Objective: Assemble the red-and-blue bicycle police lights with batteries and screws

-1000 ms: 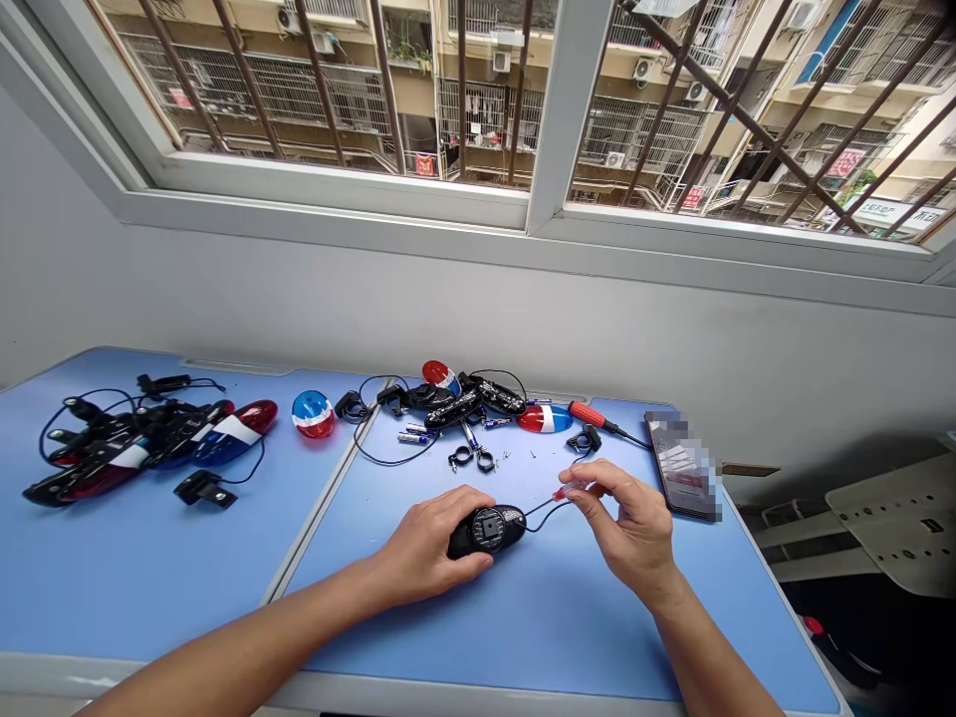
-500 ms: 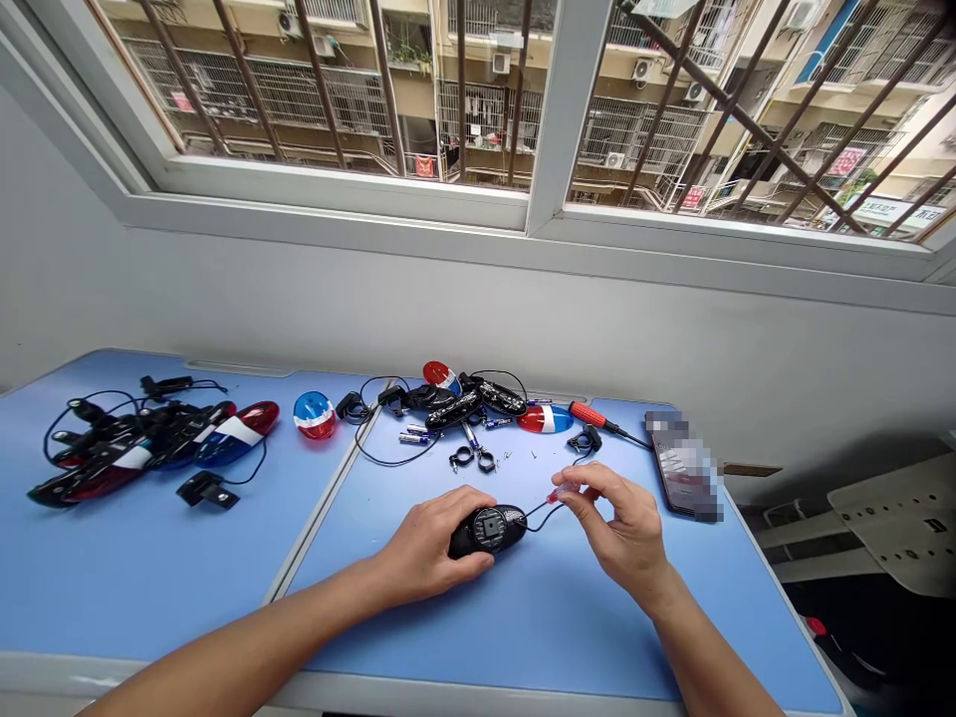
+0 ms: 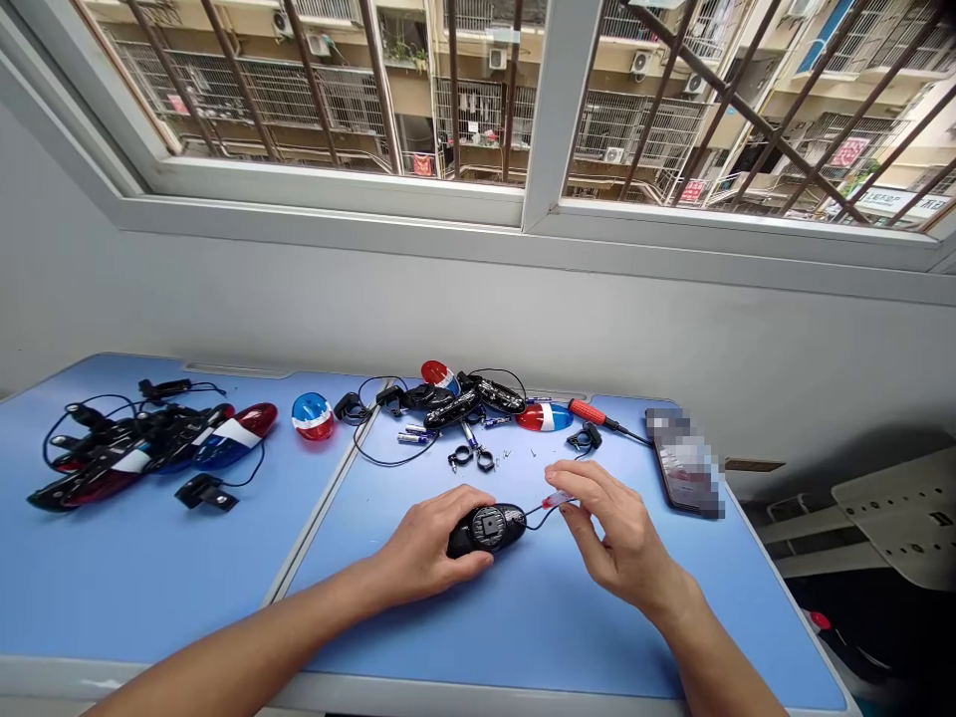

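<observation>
My left hand (image 3: 433, 543) is closed round a black oval housing (image 3: 489, 528) with a round ribbed mount on top, pressed to the table. In my right hand (image 3: 619, 543) is a small screwdriver (image 3: 554, 500) with a clear reddish handle, pinched between thumb and fingers. Its thin shaft points left and down at the housing's right end; whether the tip sits in a screw I cannot tell. A black cable leaves that same end and curves under the right hand toward a small black clip piece (image 3: 585, 438) behind it.
Behind the hands lie black housings (image 3: 452, 408), batteries (image 3: 413, 435), black ring clamps (image 3: 485, 459), a red-blue lens cover (image 3: 544, 417) and a red-handled screwdriver (image 3: 589, 411). A phone (image 3: 683, 463) rests at the right edge. Assembled lights (image 3: 235, 435) are heaped at left.
My right hand has shifted slightly, its fingers more extended along the screwdriver, whose handle sits a little lower and tilts less. My left hand keeps holding the housing in place.
</observation>
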The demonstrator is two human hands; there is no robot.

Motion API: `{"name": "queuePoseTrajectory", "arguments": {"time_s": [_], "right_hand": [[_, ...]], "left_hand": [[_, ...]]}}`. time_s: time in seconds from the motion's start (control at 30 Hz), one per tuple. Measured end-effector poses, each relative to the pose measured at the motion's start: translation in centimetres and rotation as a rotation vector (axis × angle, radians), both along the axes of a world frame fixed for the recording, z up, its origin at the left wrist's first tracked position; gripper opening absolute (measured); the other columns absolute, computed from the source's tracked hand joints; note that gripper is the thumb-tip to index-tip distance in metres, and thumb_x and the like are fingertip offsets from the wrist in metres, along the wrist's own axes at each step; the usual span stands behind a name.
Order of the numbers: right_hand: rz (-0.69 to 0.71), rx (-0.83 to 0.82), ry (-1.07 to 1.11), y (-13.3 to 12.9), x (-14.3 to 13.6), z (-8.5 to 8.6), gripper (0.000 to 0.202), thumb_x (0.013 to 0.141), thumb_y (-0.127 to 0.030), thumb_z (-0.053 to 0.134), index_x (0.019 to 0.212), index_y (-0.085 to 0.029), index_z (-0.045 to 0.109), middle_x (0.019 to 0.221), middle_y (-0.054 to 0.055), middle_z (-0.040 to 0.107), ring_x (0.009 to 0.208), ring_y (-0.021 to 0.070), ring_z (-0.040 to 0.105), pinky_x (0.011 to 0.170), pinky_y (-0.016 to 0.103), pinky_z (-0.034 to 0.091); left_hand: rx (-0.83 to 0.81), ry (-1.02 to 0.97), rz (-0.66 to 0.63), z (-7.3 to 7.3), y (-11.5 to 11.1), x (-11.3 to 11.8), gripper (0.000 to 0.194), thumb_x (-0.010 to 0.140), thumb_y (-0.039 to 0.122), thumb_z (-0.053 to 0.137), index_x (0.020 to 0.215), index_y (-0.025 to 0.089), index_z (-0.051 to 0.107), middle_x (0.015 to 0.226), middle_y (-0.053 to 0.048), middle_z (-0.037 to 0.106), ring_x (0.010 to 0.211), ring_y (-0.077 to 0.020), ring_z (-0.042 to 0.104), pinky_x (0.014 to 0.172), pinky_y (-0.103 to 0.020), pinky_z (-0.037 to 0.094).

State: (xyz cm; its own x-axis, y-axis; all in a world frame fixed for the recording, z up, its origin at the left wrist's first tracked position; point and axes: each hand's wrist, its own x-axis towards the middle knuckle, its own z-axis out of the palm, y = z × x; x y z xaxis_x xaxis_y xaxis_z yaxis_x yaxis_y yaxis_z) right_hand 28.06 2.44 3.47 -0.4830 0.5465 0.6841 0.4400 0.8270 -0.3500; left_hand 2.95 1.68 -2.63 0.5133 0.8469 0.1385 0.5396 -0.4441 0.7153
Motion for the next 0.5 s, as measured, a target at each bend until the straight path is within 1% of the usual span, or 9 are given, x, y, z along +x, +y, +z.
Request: {"name": "queuePoseTrajectory", "arguments": {"time_s": [0.1, 0.2, 0.27, 0.33, 0.37, 0.4, 0.43, 0.5], "right_hand": [[-0.006, -0.009, 0.060, 0.0, -0.3, -0.7, 0.039, 0.089, -0.005, 0.053, 0.124, -0.023, 0.054, 0.085, 0.003, 0.070, 0.070, 0.0148, 0.062, 0.058, 0.027, 0.050], [-0.103, 0.029, 0.106, 0.3, -0.6, -1.6, 0.044, 0.089, -0.008, 0.057, 0.129, -0.023, 0.050, 0.078, 0.001, 0.068, 0.060, 0.0124, 0.057, 0.049, 0.025, 0.044], [-0.149, 0.068, 0.094, 0.5, -0.6, -1.9, 0.035, 0.089, -0.010, 0.060, 0.121, -0.023, 0.055, 0.070, -0.002, 0.064, 0.053, 0.0109, 0.053, 0.047, 0.024, 0.041], [-0.153, 0.068, 0.077, 0.6, -0.5, -1.8, 0.016, 0.089, -0.014, 0.063, 0.103, -0.022, 0.060, 0.064, -0.004, 0.060, 0.049, 0.0095, 0.049, 0.046, 0.024, 0.039], [-0.142, 0.041, 0.075, 0.6, -0.4, -1.5, 0.009, 0.089, -0.016, 0.063, 0.096, -0.021, 0.059, 0.064, -0.003, 0.060, 0.048, 0.0093, 0.049, 0.046, 0.023, 0.039], [-0.120, -0.002, 0.076, 0.6, -0.3, -1.3, 0.004, 0.091, -0.018, 0.060, 0.093, -0.021, 0.059, 0.065, -0.003, 0.061, 0.050, 0.0095, 0.050, 0.048, 0.023, 0.040], [-0.091, -0.052, 0.071, 0.5, -0.2, -0.9, 0.005, 0.094, -0.018, 0.055, 0.095, -0.021, 0.059, 0.069, -0.001, 0.063, 0.053, 0.0100, 0.053, 0.050, 0.023, 0.042], [-0.039, -0.135, 0.044, 0.3, 0.0, -0.2, 0.016, 0.096, -0.015, 0.045, 0.101, -0.019, 0.059, 0.075, 0.001, 0.065, 0.059, 0.0108, 0.057, 0.055, 0.023, 0.045]], "left_hand": [[-0.006, 0.002, 0.000, 0.1, 0.0, 0.0, 0.043, 0.077, 0.023, 0.066, 0.119, 0.022, 0.056, 0.116, -0.005, 0.065, 0.103, -0.0234, 0.061, 0.089, -0.033, 0.048], [-0.006, 0.008, 0.002, 0.2, 0.0, 0.0, 0.044, 0.076, 0.022, 0.067, 0.119, 0.023, 0.056, 0.115, -0.005, 0.065, 0.102, -0.0233, 0.061, 0.088, -0.033, 0.048], [-0.005, 0.012, 0.005, 0.2, -0.1, 0.0, 0.045, 0.076, 0.021, 0.067, 0.119, 0.023, 0.056, 0.115, -0.005, 0.065, 0.102, -0.0231, 0.062, 0.087, -0.033, 0.048], [-0.004, 0.012, 0.009, 0.2, -0.1, 0.0, 0.046, 0.075, 0.021, 0.068, 0.119, 0.023, 0.056, 0.115, -0.004, 0.065, 0.102, -0.0229, 0.062, 0.088, -0.032, 0.048], [-0.005, 0.011, 0.012, 0.2, -0.1, 0.0, 0.046, 0.075, 0.021, 0.068, 0.119, 0.023, 0.056, 0.115, -0.004, 0.065, 0.102, -0.0230, 0.062, 0.088, -0.032, 0.048], [-0.008, 0.010, 0.014, 0.2, -0.1, 0.0, 0.045, 0.075, 0.022, 0.068, 0.119, 0.023, 0.056, 0.116, -0.004, 0.065, 0.102, -0.0231, 0.062, 0.088, -0.032, 0.048], [-0.012, 0.008, 0.014, 0.3, -0.1, 0.1, 0.045, 0.075, 0.022, 0.068, 0.119, 0.023, 0.057, 0.116, -0.004, 0.065, 0.103, -0.0232, 0.062, 0.089, -0.032, 0.048], [-0.020, 0.004, 0.012, 0.3, 0.0, 0.1, 0.044, 0.076, 0.022, 0.068, 0.119, 0.023, 0.057, 0.116, -0.005, 0.065, 0.104, -0.0231, 0.061, 0.090, -0.033, 0.047]]}}
